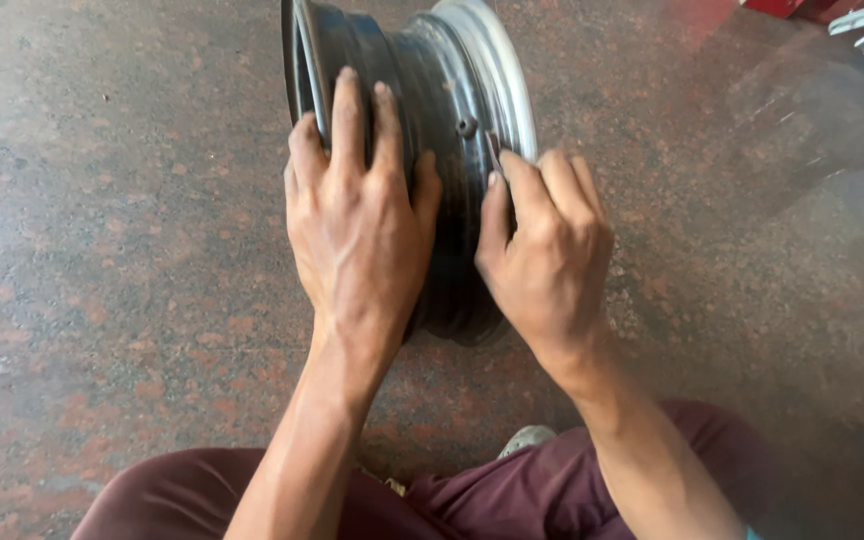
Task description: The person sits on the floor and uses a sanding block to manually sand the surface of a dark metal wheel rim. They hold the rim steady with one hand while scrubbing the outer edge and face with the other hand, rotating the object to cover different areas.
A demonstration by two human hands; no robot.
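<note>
A dark metal wheel rim (432,130) is stood on its edge on the speckled stone floor (122,250). The left hand (357,225) is laid flat on the rim's dark barrel, with the fingers spread out over its top. The right hand (547,255) is curled, and a small dark thing is pinched in its fingertips against the rim's shiny silver edge. What the small thing is cannot be told. Maroon trousers (512,495) are seen just below the rim.
</note>
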